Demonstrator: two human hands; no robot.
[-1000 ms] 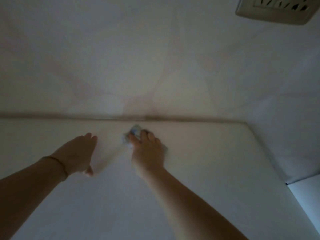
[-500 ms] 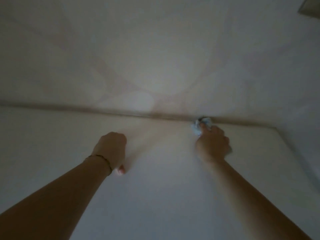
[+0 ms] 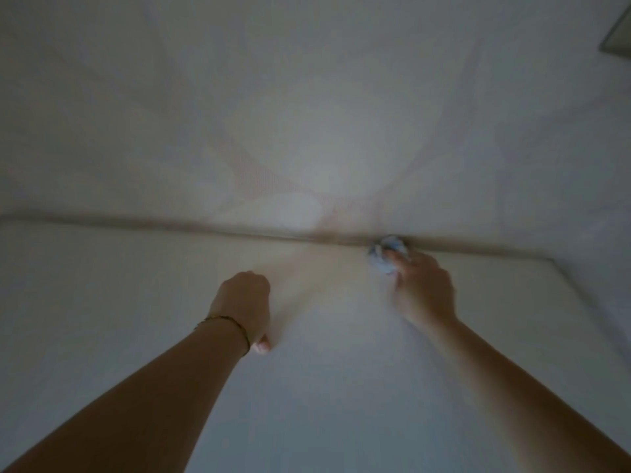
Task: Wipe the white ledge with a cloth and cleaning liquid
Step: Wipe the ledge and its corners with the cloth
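At the left, the left hand [image 3: 244,302] is curled into a fist with nothing seen in it and is braced, thumb down, on the white ledge [image 3: 102,302]; a thin bracelet [image 3: 227,320] is worn at its wrist. If the surface is wetted near it, that support could be lost to a slip. Along the back, a dark seam [image 3: 170,222] is seen where the ledge meets the wall [image 3: 307,97]; whether it is grime or only shadow cannot be told in the dim, blurred view. Right of centre, a small bunched blue-and-white cloth [image 3: 386,254] is pressed into that seam and is pinched by the fingertips of the right hand [image 3: 425,290]. With so little cloth held by so slight a pinch, it could be dropped or rolled out from under the fingers, and dirt could be smeared along the line instead of being lifted. The broad ledge to either side could be left unwiped. At the top right corner, the edge of a fitting [image 3: 618,32] is cut off. No container is shown, and the cleaning liquid is nowhere in view.
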